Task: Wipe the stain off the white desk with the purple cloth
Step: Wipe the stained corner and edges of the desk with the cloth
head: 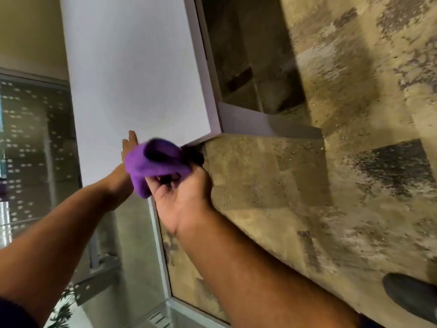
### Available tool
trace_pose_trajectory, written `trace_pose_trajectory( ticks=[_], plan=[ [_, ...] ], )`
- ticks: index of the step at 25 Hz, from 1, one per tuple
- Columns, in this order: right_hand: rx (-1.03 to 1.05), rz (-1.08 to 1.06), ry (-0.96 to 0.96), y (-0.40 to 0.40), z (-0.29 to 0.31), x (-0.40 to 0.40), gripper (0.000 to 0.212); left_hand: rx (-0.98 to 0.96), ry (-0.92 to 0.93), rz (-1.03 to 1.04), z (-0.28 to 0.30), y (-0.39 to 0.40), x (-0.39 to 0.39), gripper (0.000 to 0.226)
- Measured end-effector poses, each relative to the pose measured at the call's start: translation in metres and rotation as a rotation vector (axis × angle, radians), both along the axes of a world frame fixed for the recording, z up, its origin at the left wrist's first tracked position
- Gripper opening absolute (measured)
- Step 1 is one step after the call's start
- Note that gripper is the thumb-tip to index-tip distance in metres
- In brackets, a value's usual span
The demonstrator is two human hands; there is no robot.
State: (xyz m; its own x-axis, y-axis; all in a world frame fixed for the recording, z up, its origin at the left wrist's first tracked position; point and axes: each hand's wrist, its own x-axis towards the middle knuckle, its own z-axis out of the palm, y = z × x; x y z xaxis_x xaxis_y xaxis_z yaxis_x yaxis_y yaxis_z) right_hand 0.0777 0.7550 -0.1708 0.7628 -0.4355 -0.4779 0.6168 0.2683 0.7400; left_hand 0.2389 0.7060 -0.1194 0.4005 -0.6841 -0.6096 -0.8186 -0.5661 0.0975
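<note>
— Presently, what is catalogued at the white desk (132,74)?

— Item one: the purple cloth (151,165), bunched and rolled, its long axis running roughly from the near corner of the desk back toward the person. It is held above the corner, and whether it touches the top cannot be told through the blur.

— By which hand is it held?

— By the right hand (182,197), palm turned up, fingers curled closed around the lower folds. The left hand (127,150) is laid beyond the cloth, at the near edge of the desk; its fingers appear extended and close together, though most of them are hidden by the cloth.

— And the stain?

— None is made out on the visible top, which reads as plain white. It may be hidden under the cloth or lost to the blur.

— Which relation is the next move judged to turn on?

— The desk top lies ahead of and to the left of the gripping fingers; the cloth would have to be carried that way and pressed flat. The right hand is the nearer, already loaded. A dark shoe (411,297) is noted on the patterned floor (343,162).
</note>
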Motion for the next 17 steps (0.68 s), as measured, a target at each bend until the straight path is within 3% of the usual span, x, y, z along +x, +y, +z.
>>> trace_pose_trajectory(
  ticks=[2,5,11,15,17],
  plan=[
    [0.064,-0.014,0.009,-0.021,-0.001,-0.01,0.04,0.039,0.105,-0.09,0.004,0.004,-0.005,0.05],
    [0.033,-0.04,0.13,-0.016,-0.014,-0.047,0.044,-0.024,-0.037,-0.022,0.002,0.0,-0.008,0.108],
    [-0.115,-0.03,0.521,0.009,-0.045,-0.144,0.019,0.121,-0.186,-0.15,-0.007,-0.008,0.009,0.09],
    [-0.478,-0.127,0.842,-0.011,-0.051,-0.204,0.032,0.078,-0.144,-0.126,-0.006,-0.004,0.009,0.085],
    [-0.713,-0.008,1.183,-0.034,-0.046,-0.208,0.03,0.057,-0.122,-0.119,-0.009,-0.004,0.006,0.087]
  ],
)
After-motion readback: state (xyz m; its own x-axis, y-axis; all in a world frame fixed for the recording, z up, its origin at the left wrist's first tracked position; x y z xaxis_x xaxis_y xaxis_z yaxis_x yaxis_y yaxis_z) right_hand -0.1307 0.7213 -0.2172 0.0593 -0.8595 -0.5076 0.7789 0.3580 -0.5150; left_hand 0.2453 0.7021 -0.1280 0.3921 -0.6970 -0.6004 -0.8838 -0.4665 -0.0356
